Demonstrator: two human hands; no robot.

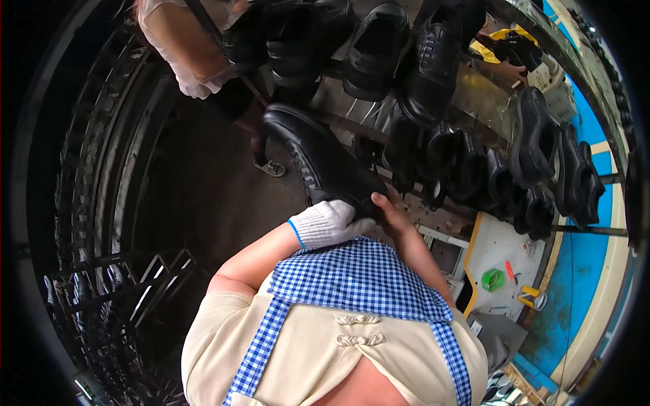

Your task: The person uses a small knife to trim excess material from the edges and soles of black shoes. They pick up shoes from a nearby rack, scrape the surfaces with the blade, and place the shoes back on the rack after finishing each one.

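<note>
A black lace-up shoe (325, 155) is held in front of my chest, its toe pointing away to the upper left and its heel end toward me. My left hand (330, 224), in a white knit glove with a blue cuff edge, closes on the heel end. Bare-skinned, my right hand (391, 211) grips the same end from the right, thumb on the shoe's side. Part of the heel is hidden behind the glove. Just beyond it, more black shoes (377, 51) sit on a rack (338, 123).
Several black shoes (535, 139) hang or stand along the rack to the right. Below them a white-topped table (504, 254) carries a green dish (493, 279) and a yellow tape roll (533, 298). Dark metal racks (122, 162) line the left. Another person (193, 47) stands at the upper left.
</note>
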